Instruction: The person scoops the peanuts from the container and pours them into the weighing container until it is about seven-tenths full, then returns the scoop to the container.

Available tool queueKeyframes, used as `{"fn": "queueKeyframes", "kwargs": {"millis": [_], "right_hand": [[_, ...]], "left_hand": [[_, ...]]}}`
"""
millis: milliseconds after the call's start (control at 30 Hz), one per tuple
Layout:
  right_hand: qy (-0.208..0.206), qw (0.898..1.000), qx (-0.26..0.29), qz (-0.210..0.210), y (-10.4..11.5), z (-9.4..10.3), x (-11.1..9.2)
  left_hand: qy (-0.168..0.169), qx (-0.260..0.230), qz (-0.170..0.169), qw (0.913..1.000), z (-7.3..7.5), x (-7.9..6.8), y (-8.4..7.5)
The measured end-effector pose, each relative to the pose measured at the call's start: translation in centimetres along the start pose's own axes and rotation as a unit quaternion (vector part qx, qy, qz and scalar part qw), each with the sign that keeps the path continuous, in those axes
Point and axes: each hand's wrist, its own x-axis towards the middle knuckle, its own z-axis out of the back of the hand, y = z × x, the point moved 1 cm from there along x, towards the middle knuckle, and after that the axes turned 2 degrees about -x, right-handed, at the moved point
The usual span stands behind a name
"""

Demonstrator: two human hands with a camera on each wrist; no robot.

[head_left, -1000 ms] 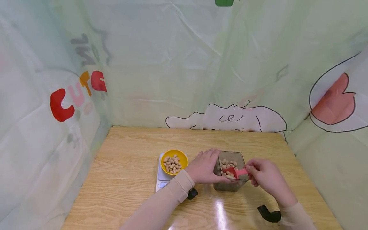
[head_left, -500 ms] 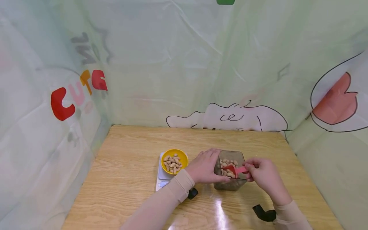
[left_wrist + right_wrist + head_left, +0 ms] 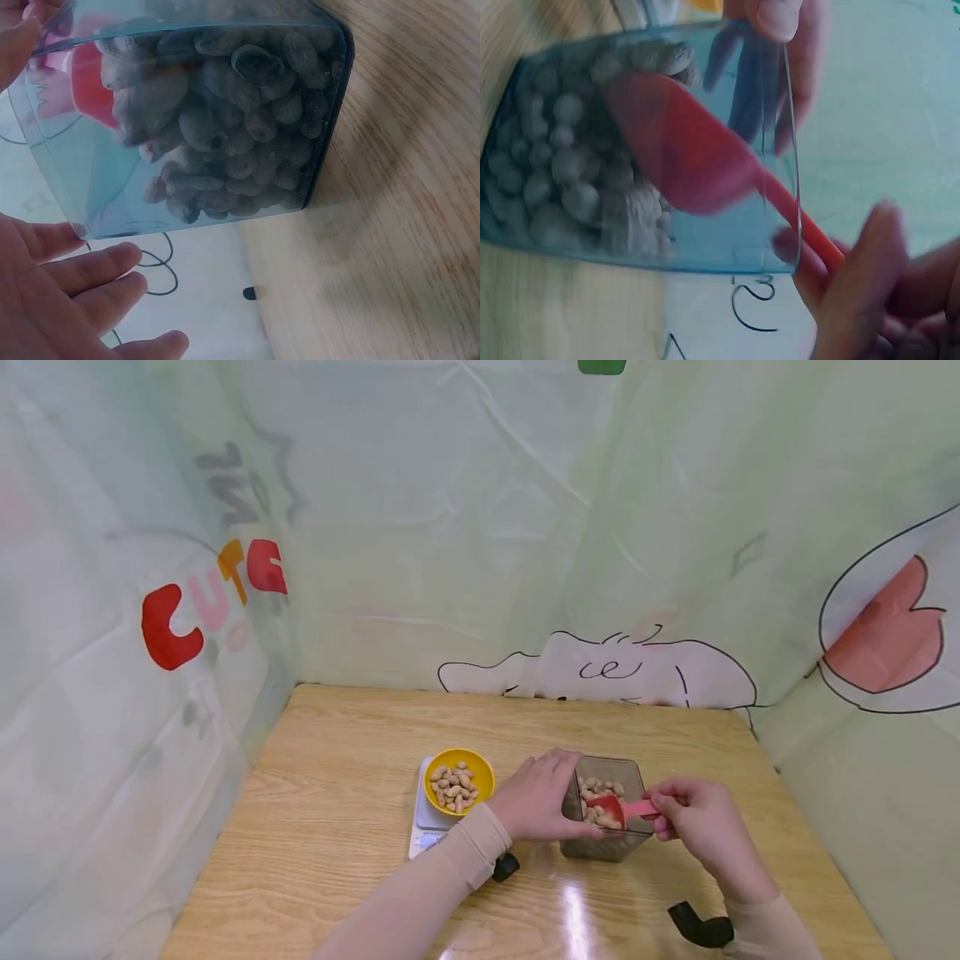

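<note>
A see-through grey plastic container [image 3: 600,849] with peanuts [image 3: 247,142] in its lower part stands on the table. My left hand [image 3: 534,799] holds it from the left, with the thumb along the near rim and the fingers at the far corner. Between thumb and fingers, my right hand [image 3: 697,822] pinches the handle of a red scoop [image 3: 697,150]. The scoop's bowl is down inside the container among the peanuts, and its handle slants out over the right rim. In the right wrist view the bowl shows through the wall, its tip against the nuts.
Left of the container, a yellow bowl [image 3: 483,768] with peanuts sits on a white kitchen scale [image 3: 422,814], partly behind my left forearm. Black wrist-worn pieces [image 3: 699,928] hang by the wrists. Printed curtains stand around the wooden table [image 3: 315,793].
The scoop and right hand shift slightly within the container, first a little left, then back right. The left hand keeps its hold, and the head view drifts slightly.
</note>
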Motion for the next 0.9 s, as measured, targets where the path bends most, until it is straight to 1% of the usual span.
{"fn": "queueKeyframes", "kwargs": {"millis": [67,133,167,233,467,567,767,900], "right_hand": [[0.008,0.998,-0.051,0.026,0.2,-0.3,-0.3],[0.012,0.995,-0.089,0.047,0.4,-0.6,-0.5],[0.011,0.993,-0.101,0.055,0.6,-0.8,-0.6],[0.006,0.993,-0.104,0.052,0.8,-0.9,-0.7],[-0.012,0.999,-0.050,0.007,0.5,-1.1,-0.2],[-0.009,1.000,-0.029,-0.005,0.3,-1.0,-0.1],[-0.006,0.999,0.032,-0.023,0.1,-0.1,0.2],[-0.002,0.998,0.059,-0.029,-0.2,0.6,0.4]], "left_hand": [[0.001,0.001,-0.001,1.0000,0.0,0.0,-0.1],[0.000,-0.001,-0.002,1.0000,-0.1,0.0,-0.1],[-0.002,-0.003,-0.002,1.0000,-0.1,0.0,-0.1],[-0.003,-0.002,-0.002,1.0000,-0.1,0.0,-0.1],[-0.001,-0.007,-0.001,1.0000,-0.2,-0.1,0.0],[0.000,-0.011,0.000,0.9999,-0.4,-0.1,0.1],[-0.002,-0.013,-0.001,0.9999,-0.5,0.0,0.1],[-0.003,-0.017,0.002,0.9999,-0.4,0.0,0.1]]}}
